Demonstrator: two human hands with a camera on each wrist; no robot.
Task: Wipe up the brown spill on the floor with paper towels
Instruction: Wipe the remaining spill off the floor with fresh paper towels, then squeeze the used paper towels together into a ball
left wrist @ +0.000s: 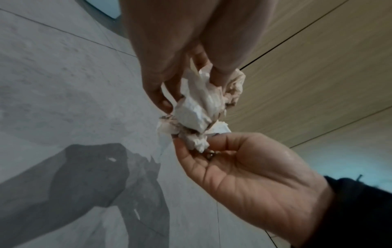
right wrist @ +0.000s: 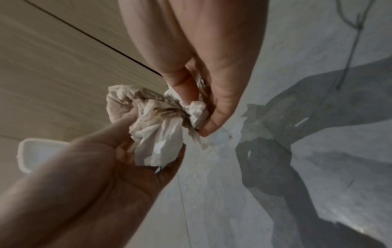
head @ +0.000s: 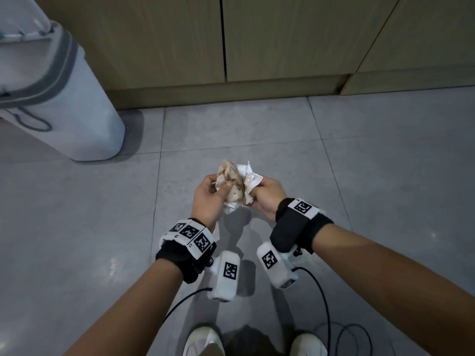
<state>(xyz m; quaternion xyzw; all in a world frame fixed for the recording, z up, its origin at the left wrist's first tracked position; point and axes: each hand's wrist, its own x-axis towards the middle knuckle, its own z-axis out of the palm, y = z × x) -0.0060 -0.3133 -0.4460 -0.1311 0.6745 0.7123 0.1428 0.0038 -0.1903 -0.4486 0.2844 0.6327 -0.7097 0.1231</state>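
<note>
Both hands hold one crumpled wad of paper towels point(head: 237, 185) above the grey tiled floor point(head: 385, 163), in the middle of the head view. The wad is white with brown wet stains. My left hand point(head: 221, 187) pinches its left side with thumb and fingers. My right hand point(head: 257, 191) grips its right side. In the left wrist view the left hand point(left wrist: 191, 90) closes on the wad point(left wrist: 197, 107) from above and the right hand point(left wrist: 212, 147) from below. In the right wrist view the right hand point(right wrist: 199, 114) pinches the stained wad point(right wrist: 157, 130). The tiles in view show only shadows.
A pale bin point(head: 59, 104) with a grey band stands on the floor at the left, against the wooden cabinets point(head: 167, 47) that run along the back. Black cables point(head: 341, 330) lie on the floor by my shoes point(head: 203, 343) at the bottom edge.
</note>
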